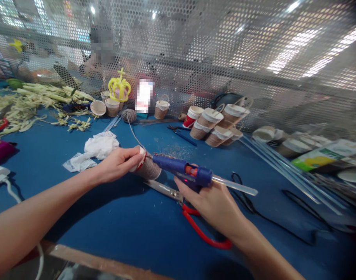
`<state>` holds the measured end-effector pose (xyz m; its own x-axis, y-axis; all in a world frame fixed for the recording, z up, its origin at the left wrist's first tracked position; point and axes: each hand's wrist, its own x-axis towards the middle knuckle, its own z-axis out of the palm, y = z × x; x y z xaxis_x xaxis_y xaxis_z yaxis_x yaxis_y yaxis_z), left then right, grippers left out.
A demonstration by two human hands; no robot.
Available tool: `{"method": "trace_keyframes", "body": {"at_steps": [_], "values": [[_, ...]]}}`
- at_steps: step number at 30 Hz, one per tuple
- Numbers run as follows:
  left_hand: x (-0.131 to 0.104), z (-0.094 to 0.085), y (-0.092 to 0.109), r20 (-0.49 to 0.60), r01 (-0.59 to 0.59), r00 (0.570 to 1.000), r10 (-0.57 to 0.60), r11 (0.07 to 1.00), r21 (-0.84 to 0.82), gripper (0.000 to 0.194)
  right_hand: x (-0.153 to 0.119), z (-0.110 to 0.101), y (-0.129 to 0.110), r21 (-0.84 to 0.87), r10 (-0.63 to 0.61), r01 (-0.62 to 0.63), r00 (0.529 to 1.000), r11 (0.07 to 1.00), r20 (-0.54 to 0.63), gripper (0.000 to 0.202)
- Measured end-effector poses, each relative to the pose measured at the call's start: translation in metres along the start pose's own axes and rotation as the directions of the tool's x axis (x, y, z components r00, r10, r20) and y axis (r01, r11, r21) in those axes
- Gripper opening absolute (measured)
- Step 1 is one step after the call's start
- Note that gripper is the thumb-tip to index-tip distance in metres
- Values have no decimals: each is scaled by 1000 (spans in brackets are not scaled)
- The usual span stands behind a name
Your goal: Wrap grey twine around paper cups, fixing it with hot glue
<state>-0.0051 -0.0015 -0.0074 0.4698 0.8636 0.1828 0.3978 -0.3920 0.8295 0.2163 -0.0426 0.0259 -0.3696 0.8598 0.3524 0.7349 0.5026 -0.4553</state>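
A small cup [150,166] wound with grey-brown yarn lies tilted, with a red and white rim. My left hand [119,163] is closed on its rim end. In my right hand [214,200] is a blue glue gun [184,169] with a clear glue stick out of its back; its nozzle meets the cup near the rim. A strand of yarn runs from the cup back to a grey yarn ball [129,115]. Red-handled scissors [166,190] lie under the cup and the gun, partly hidden by my right hand.
Wrapped cups [211,116] stack at the back right, near clear glue sticks [283,171] and a black cable [248,204]. Crumpled white plastic [100,146] lies left of the cup. Pale husks [29,103] cover the back left. A perforated metal screen [178,46] stands behind.
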Motion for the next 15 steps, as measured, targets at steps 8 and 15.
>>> {"method": "trace_keyframes", "body": {"at_steps": [8, 15], "values": [[1, -1, -1, -17, 13, 1000, -13, 1000, 13, 36, -6, 7, -1, 25, 75, -77, 995, 997, 66, 9], [3, 0, 3, -70, 60, 996, -55, 996, 62, 36, -9, 9, -6, 56, 22, -27, 996, 998, 90, 13]]}}
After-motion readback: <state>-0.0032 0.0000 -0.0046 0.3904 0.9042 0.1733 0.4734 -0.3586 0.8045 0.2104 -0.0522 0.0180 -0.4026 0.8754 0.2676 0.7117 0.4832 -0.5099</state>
